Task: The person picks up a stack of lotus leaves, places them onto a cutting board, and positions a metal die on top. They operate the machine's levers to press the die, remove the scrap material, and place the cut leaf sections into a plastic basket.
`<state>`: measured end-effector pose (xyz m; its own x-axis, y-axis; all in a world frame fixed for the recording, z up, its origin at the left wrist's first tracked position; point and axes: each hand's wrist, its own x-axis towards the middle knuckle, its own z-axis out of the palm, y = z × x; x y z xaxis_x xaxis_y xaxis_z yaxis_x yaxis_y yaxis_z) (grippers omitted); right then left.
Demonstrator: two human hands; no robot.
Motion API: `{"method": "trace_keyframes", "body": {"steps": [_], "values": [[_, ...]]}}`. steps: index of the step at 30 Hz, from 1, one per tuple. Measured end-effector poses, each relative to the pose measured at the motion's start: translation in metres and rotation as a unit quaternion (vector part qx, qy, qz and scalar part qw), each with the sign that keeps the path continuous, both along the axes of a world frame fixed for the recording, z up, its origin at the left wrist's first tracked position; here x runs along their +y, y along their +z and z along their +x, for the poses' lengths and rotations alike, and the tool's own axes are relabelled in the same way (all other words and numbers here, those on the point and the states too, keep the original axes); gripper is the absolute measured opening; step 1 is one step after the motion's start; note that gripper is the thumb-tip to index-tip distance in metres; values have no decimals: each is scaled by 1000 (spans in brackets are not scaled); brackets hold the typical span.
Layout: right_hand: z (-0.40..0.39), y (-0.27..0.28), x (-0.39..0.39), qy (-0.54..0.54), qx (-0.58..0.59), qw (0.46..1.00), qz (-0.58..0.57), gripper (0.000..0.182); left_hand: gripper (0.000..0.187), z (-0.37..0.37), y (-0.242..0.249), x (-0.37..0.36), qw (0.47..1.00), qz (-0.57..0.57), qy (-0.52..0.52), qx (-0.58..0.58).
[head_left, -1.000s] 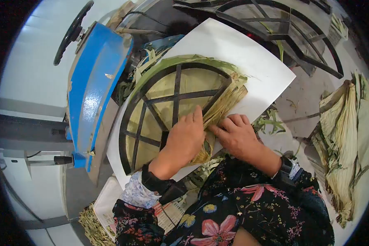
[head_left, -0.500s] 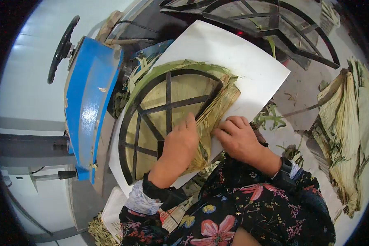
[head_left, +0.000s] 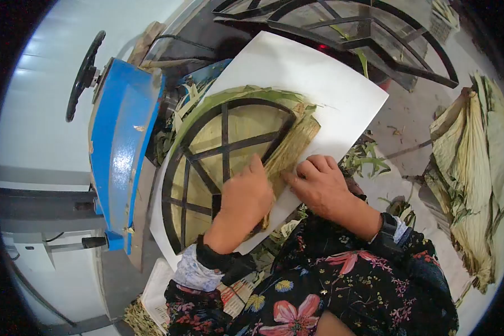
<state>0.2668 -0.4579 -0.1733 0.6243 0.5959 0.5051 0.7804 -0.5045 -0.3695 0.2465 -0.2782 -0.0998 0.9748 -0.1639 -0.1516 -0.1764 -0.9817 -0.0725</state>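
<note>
A black fan-shaped frame with crossbars [head_left: 225,148] lies on a stack of pale green-yellow dried leaves [head_left: 245,120], over a white board [head_left: 297,67]. My left hand [head_left: 246,193] is closed at the frame's right straight side, its fingertips down by the bar and the leaf edge; part of its grip is hidden beneath it. Beside it, my right hand [head_left: 322,182] has curled fingers, and its thumb and index finger touch the outer edge of the pleated leaf strip [head_left: 297,137] along that side.
On the left stands a blue machine [head_left: 126,145] with a black handwheel [head_left: 85,75]. Another black frame [head_left: 369,42] sits beyond the board. Dried leaf bundles [head_left: 467,190] lie at the right, and green scraps [head_left: 367,159] near the board's edge. Newspaper [head_left: 232,299] lies below.
My right hand has shifted slightly left along the leaf edge. The leaf strip lies flatter and narrower near my hands, with more white board showing between them.
</note>
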Motion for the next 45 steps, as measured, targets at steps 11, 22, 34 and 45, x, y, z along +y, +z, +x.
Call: {"method": "trace_keyframes", "body": {"steps": [11,22,34,45], "values": [[-2,3,5,-47,-6,999,21,33,46,-10,5,9,996,-56,-54,-46],[-7,-2,-4,-59,-11,998,13,34,70,-13,4,-19,999,-2,14,-35],[-2,0,-5,-23,8,1000,11,42,59,-10,12,-2,998,-8,13,-63],[2,5,-1,-31,6,999,-9,33,54,6,-4,-2,990,29,95,-100]]}}
